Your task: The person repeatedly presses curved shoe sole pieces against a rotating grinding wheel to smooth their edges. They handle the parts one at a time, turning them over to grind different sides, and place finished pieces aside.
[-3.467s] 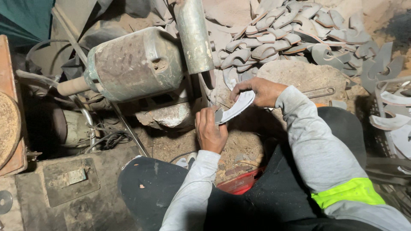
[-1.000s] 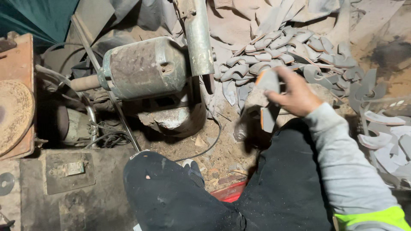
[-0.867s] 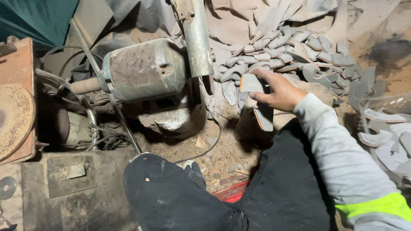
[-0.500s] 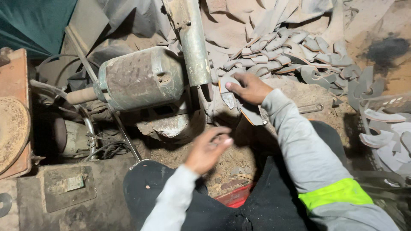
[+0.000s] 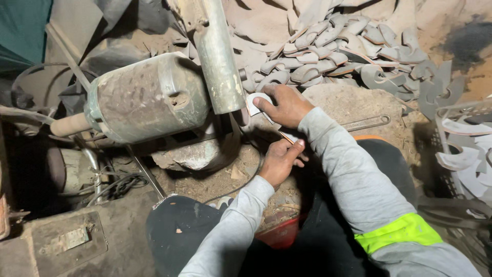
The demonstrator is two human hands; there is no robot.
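Together both hands grip a curved metal blade (image 5: 264, 110), right hand (image 5: 284, 105) clamping its upper end, left hand (image 5: 279, 161) pinching the lower.

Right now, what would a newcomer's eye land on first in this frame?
First the two hands at centre: the right hand and the left hand both hold a curved metal blade up against the grinder. Next the big, dust-caked motor housing at left with its guard column rising beside it. Behind, a heap of similar curved blades spreads across the top right.
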